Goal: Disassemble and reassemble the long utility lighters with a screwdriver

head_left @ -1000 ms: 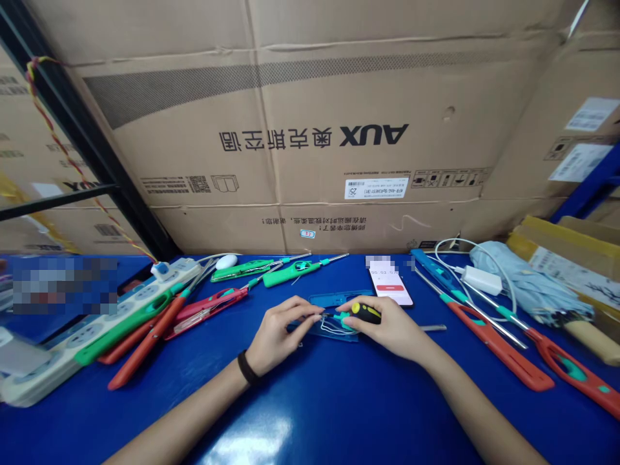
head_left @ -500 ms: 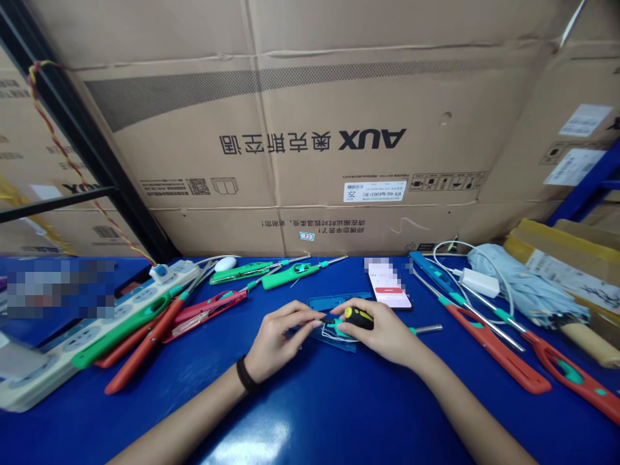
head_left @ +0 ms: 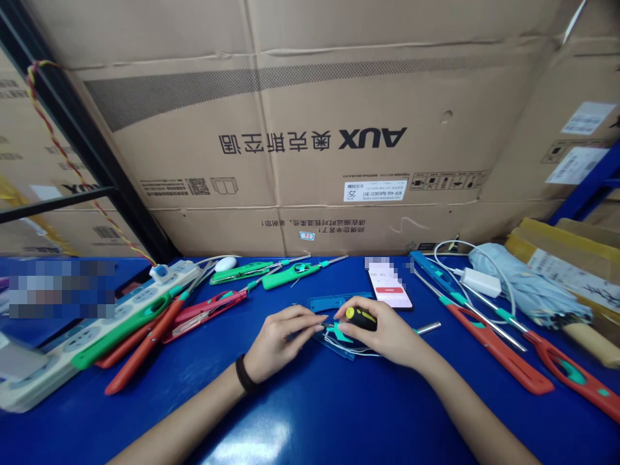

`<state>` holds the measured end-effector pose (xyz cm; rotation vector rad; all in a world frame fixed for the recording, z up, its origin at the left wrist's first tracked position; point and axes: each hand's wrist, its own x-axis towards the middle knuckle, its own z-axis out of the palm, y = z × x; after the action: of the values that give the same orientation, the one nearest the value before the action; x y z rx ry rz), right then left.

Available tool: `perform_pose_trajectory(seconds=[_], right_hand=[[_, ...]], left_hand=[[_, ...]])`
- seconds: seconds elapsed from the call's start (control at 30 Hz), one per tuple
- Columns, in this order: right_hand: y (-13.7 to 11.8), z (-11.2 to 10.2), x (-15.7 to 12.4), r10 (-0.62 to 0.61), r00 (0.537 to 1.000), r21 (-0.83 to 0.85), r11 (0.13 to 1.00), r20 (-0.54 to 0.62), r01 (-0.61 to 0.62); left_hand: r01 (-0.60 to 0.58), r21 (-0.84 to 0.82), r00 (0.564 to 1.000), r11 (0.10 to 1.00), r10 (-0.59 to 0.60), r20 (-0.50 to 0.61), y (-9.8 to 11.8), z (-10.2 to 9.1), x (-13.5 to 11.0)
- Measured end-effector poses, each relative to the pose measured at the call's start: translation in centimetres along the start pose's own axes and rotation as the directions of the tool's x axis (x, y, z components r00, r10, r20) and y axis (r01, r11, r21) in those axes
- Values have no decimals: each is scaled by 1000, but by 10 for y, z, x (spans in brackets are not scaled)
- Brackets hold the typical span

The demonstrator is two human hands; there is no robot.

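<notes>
In the middle of the blue table lies an opened blue long-reach lighter [head_left: 341,352], with thin white wire around its teal inner part [head_left: 343,332]. Its metal tube [head_left: 429,328] sticks out to the right, beyond my right hand [head_left: 390,330]. That hand is closed round a screwdriver [head_left: 362,319] with a yellow and black handle, close above the teal part. Thumb and fingers of my left hand [head_left: 281,339] are pinched at the lighter's left end, on something small and dark that I cannot make out. A separate blue shell piece [head_left: 334,301] lies just behind the hands.
A phone [head_left: 390,287] lies behind my right hand. Green lighters [head_left: 293,274], a red opened one [head_left: 208,313] and a power strip [head_left: 62,352] are at left. Red lighters [head_left: 504,352], a charger [head_left: 479,283] and a folded umbrella [head_left: 523,284] lie right. Cardboard [head_left: 310,97] stands behind.
The lighter body and teal part have shifted slightly in my hands, and the white wire now shows further right, under my right hand. Both hands have stayed almost in place.
</notes>
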<state>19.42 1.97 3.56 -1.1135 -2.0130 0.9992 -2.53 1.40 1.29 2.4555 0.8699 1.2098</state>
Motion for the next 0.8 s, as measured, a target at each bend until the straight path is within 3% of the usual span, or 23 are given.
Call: perform_pose_trajectory(seconds=[0.47,0.8], right_hand=[[-4,0,-1,6,1000,-1,1000,21,-6],[-8,0,-2,26,999,13,1000,47,-26]], left_hand=[[-129,93,991,987,126,31,0,-3,-1],[-94,75,995,993,96,-21,4,-1,0]])
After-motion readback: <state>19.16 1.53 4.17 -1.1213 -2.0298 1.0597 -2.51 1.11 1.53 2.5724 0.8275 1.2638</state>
